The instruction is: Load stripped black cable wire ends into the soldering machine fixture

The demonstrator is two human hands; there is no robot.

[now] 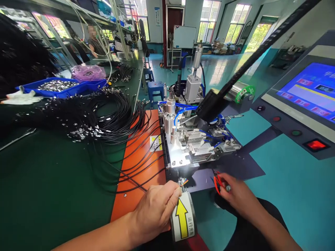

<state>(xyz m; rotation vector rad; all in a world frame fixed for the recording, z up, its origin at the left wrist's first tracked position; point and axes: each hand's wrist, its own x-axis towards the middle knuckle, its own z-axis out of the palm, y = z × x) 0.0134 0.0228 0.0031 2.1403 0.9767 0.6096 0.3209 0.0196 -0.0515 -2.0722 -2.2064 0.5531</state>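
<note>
left hand [157,209]: bottom centre, pinched tight on a black cable [136,183], coloured wire tips [184,181] poking out
right hand [237,195]: just right of it, curled round a red-handled tool [216,182]
metal fixture [193,144]: mid frame, right behind both
cable pile [104,115]: left of that, on green mat [52,181]

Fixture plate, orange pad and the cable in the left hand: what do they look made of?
Fixture plate: bare metal, likely aluminium; bright silver, glares under the light, screw heads show. Orange pad: matte sheet, maybe rubber or plastic; no glare. Cable, pinched by the left hand: smooth black jacket, probably plastic, with coloured insulated wires at its end.
</note>
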